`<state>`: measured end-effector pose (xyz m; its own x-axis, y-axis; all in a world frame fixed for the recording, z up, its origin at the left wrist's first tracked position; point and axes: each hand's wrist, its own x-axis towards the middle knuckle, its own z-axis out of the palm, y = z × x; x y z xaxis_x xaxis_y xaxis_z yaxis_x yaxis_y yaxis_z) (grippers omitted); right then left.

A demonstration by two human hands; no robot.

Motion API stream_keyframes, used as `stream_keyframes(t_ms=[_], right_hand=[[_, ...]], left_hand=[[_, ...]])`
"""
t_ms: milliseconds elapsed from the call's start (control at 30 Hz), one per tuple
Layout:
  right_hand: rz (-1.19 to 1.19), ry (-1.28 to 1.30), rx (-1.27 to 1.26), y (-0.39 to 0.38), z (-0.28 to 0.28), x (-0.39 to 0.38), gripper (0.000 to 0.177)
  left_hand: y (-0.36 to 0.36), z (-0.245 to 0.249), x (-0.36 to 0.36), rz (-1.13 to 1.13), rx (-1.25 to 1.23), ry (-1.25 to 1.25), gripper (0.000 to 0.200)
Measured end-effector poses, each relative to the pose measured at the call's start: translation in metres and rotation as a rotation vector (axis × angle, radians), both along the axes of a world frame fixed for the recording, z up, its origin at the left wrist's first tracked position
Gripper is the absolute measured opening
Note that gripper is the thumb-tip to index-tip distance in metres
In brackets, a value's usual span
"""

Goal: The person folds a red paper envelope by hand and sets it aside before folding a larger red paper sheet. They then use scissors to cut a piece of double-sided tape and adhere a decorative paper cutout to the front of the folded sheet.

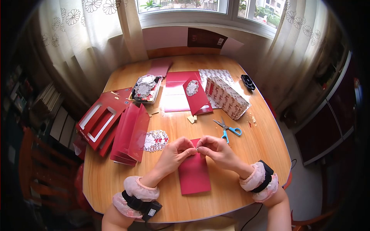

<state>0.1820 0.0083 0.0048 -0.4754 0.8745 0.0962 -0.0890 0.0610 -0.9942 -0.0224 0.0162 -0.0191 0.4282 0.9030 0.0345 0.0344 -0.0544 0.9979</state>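
Note:
My left hand (178, 154) and my right hand (219, 151) meet over the top of a red card (194, 175), which lies on the table. Thumbs and forefingers are pinched together around a tiny pale piece (197, 149), too small to name. To the left of my left hand lies a scalloped white paper cutout (156, 140) with red bow prints. Scissors (231, 129) with blue handles rest beyond my right hand, blades apart. Small yellowish pieces (192, 119) lie on the wood ahead of the card.
Red folded cardboard (131, 133) and a red box with a handle cutout (102, 119) stand at left. Behind are a tray of cutouts (146, 88), a red card with a cutout (197, 96), a patterned box (227, 98) and a black object (248, 82).

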Motion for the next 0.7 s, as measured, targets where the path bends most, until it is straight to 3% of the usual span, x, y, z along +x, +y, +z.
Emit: stream_keyframes(t_ms=[333, 400, 467, 600, 700], right_hand=[[0.084, 0.238, -0.319, 0.003, -0.006, 0.005, 0.013], [0.064, 0.303, -0.392, 0.006, -0.010, 0.009, 0.013], [0.037, 0.083, -0.172, 0.009, -0.013, 0.012, 0.012], [0.062, -0.036, -0.132, 0.006, -0.014, 0.009, 0.011], [-0.031, -0.229, 0.135, 0.006, -0.015, 0.010, 0.012]], left_hand=[[0.001, 0.000, -0.002, -0.007, 0.041, 0.062, 0.012], [0.001, -0.001, -0.001, 0.028, 0.009, -0.019, 0.020], [0.000, 0.001, 0.000, 0.022, -0.014, -0.024, 0.021], [0.004, 0.001, -0.001, -0.011, -0.127, -0.091, 0.016], [0.004, -0.004, -0.001, -0.040, -0.053, -0.107, 0.018]])
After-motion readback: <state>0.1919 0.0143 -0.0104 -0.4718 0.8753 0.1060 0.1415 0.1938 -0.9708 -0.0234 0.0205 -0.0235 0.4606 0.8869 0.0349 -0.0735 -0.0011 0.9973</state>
